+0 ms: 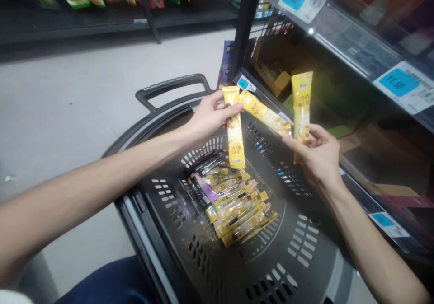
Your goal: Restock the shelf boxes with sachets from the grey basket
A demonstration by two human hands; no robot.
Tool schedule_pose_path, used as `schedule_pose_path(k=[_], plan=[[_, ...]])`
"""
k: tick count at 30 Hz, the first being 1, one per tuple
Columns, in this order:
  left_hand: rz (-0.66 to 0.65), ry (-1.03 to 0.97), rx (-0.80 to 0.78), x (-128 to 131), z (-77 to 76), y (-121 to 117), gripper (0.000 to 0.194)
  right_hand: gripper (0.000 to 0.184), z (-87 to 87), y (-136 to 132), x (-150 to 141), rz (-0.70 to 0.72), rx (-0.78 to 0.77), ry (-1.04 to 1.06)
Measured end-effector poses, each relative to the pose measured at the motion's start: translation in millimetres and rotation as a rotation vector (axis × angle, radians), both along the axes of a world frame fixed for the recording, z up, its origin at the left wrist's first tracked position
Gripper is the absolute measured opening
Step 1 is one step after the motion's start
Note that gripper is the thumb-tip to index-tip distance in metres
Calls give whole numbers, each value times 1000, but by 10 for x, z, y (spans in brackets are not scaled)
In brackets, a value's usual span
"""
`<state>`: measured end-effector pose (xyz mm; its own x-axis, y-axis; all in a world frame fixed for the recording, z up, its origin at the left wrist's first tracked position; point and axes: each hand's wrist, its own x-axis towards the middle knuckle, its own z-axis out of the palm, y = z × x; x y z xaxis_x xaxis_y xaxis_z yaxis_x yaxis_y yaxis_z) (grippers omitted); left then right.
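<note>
Over a dark plastic shopping basket (267, 272), my left hand (212, 114) is closed on a yellow snack packet (235, 132), thumb across its front. In my right hand (320, 152) an upright yellow snack packet (301, 97) is pinched between thumb and fingers. A third yellow packet (266, 113) slants between the hands; its lower end meets my right fingertips and its upper end lies by my left fingers. Down in the basket lie many slim yellow packets (237, 209) in a row, with dark packets (206, 164) and a purple one (205, 187) at their left.
Shelving with price tags (400, 86) runs along the right, close to my right arm, holding cardboard boxes (349, 143). The basket handle (174, 85) sticks up at the far rim. Another shelf (101, 28) with bagged goods stands across the pale floor (68, 96).
</note>
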<state>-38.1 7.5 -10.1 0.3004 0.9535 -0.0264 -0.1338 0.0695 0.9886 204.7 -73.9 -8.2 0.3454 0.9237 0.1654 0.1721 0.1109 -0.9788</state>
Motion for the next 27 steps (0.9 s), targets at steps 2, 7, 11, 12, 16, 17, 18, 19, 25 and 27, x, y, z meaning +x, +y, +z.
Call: schedule_pose_path(k=[2, 7, 11, 12, 16, 17, 18, 19, 25, 27], plan=[[-7, -7, -15, -5, 16, 6, 36, 41, 13, -3, -6, -7, -2, 60], [-48, 0, -25, -6, 60, 4, 34, 38, 59, 21, -9, -94, 32, 181], [-82, 42, -47, 11, 39, -17, 29, 41, 68, 78, 33, -207, 153, 270], [-85, 64, -49, 15, 31, -21, 25, 38, 68, 91, 49, -220, 176, 263], [-64, 124, -6, 25, 14, -38, 14, 23, 82, 108, 89, -197, 198, 221], [-79, 127, 1, 28, 11, -46, 15, 22, 85, 98, 79, -172, 180, 224], [-109, 127, -1, 34, 6, -58, 17, 22, 83, 80, 57, -140, 141, 222], [-153, 125, -14, 42, -2, -76, 20, 22, 77, 53, 23, -96, 76, 211], [-502, 81, -136, 117, -146, -243, 28, 44, -33, -183, -311, 103, -349, 181], [-569, 59, -161, 128, -183, -281, 28, 49, -59, -227, -382, 92, -383, 188]])
